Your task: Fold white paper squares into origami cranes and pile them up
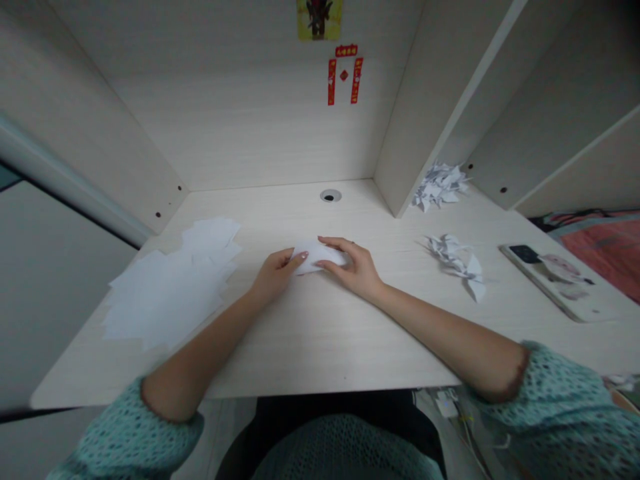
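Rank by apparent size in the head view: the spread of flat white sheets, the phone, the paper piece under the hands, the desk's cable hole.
1. Spread of flat white sheets
2. Phone, though it lies toward the stretched edge of the view
3. Paper piece, partly covered by the left hand and right hand
4. Cable hole

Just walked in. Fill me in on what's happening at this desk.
A person sits at a pale wooden desk and presses a small white paper sheet flat on it with both hands: the left hand pins its left edge, the right hand lies over its right side. A loose stack of white paper sheets lies to the left. Folded paper figures lie to the right, with more piled on the shelf behind, and a phone lies further right.
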A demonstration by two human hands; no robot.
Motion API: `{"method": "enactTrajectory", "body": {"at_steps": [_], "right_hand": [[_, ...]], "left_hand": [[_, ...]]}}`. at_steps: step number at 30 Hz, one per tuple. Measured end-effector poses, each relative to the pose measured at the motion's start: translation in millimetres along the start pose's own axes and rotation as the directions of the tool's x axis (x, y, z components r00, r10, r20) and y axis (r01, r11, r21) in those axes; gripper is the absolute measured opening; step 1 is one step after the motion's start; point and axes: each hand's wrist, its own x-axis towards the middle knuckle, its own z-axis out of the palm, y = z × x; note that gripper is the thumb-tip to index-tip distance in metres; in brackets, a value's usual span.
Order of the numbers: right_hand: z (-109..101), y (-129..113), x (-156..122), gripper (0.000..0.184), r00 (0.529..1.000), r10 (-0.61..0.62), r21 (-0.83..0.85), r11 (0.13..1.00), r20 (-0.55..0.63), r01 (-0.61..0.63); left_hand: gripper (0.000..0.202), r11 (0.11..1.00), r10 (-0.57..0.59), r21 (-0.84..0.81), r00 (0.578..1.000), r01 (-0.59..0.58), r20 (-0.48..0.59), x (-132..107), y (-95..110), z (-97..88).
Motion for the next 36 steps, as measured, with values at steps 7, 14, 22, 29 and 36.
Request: {"method": "enactTrajectory", "body": {"at_steps": [7, 14, 22, 29, 36], "right_hand": [[1.2, 2.3, 0.5, 0.029, 1.000, -0.021, -0.014, 1.000, -0.008, 0.021], [4.7, 7.1, -1.4, 0.028, 0.997, 0.029, 0.001, 1.000, -0.066, -0.029], [5.6, 7.0, -1.8, 0.032, 0.997, 0.044, 0.013, 0.999, -0.057, -0.043], [4.6, 4.7, -1.7, 0.032, 0.998, 0.049, 0.006, 0.999, -0.035, -0.049], [4.9, 5.4, -2.0, 0.033, 0.998, 0.057, -0.019, 0.998, -0.008, -0.057]], "left_hand": [[0.035, 0.999, -0.014, -0.048, 1.000, 0.013, -0.015, -1.9, 2.3, 0.7], [0.037, 0.985, -0.088, -0.163, 0.969, 0.051, -0.229, -3.2, 4.8, 0.7], [0.043, 0.971, -0.115, -0.230, 0.960, 0.056, -0.254, -3.1, 4.4, 2.8], [0.044, 0.973, -0.059, -0.230, 0.976, 0.010, -0.207, -3.4, 2.3, 3.4], [0.042, 0.981, 0.035, -0.185, 0.987, -0.065, -0.159, -3.0, 0.0, 3.3]]}}
